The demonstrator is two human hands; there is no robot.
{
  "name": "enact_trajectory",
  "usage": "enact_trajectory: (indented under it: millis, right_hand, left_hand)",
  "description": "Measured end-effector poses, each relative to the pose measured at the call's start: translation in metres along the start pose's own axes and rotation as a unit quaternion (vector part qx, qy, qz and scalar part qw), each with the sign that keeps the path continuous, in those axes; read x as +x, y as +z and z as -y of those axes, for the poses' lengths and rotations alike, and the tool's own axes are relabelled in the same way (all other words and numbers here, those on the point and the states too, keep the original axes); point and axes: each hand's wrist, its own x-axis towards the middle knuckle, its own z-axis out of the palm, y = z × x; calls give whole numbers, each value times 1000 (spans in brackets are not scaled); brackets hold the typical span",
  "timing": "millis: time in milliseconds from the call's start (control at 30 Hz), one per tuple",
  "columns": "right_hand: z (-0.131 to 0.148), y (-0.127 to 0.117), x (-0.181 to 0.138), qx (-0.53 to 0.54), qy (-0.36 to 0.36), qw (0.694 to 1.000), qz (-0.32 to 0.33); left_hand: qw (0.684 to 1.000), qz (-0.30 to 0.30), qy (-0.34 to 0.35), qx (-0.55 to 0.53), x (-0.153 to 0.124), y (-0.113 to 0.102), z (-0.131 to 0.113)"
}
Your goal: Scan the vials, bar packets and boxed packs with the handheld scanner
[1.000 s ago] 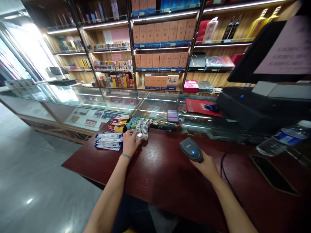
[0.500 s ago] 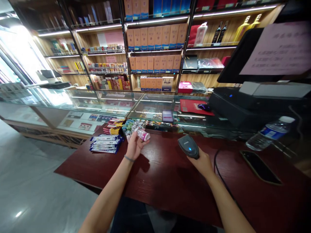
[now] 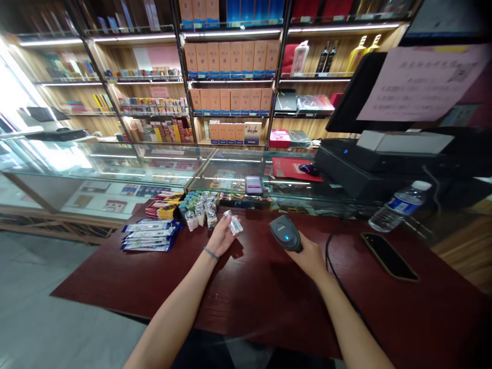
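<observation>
My left hand [image 3: 222, 237] is closed around a small clear jar [image 3: 233, 223] with a silver lid, held tilted just above the dark red wooden counter [image 3: 238, 287]. My right hand [image 3: 307, 254] grips a black barcode scanner [image 3: 285, 233] with a blue light, its head turned toward the jar a short way to its left. Behind my left hand stands a cluster of several similar small jars [image 3: 200, 206].
Blue-and-white packets [image 3: 149, 234] and red-yellow packets [image 3: 163, 201] lie at the counter's left. A black phone [image 3: 389, 249], a water bottle [image 3: 398, 206] and the scanner cable [image 3: 338, 271] are on the right. A glass display case [image 3: 161, 164], black register [image 3: 369, 164] and stocked shelves stand behind.
My left hand picked a jar out of the cluster, lifted it and brought it rightward toward the scanner. The scanner hand shifted slightly left. The view drifted left.
</observation>
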Motion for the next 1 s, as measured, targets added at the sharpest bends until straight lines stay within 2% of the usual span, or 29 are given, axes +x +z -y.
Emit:
enact_trajectory:
  millis: [67,300,433,567,700,833,1000]
  right_hand:
    - [-1,0,0,-11,-1,1000,4]
    - [-2,-2,0,-50,1,999,1]
    - [1,-1,-1,-57,-14,998,12]
    - [13,2,-2,-55,-28,997,52]
    - [24,2,-3,-53,-44,993,99]
    - [28,-1,-3,-54,-68,990,114]
    - [26,-4,-4,-63,-85,986,130]
  left_hand:
    - [1000,-10,12,4,1,-3,0]
    - [998,16,66,9,-2,-1,2]
    - [997,-20,71,-30,-1,-1,7]
    - [994,-64,59,-70,4,-2,9]
    - [992,-80,50,-88,6,-3,10]
    - [992,-72,61,-87,8,-4,12]
    - [995,-28,80,-55,10,-6,14]
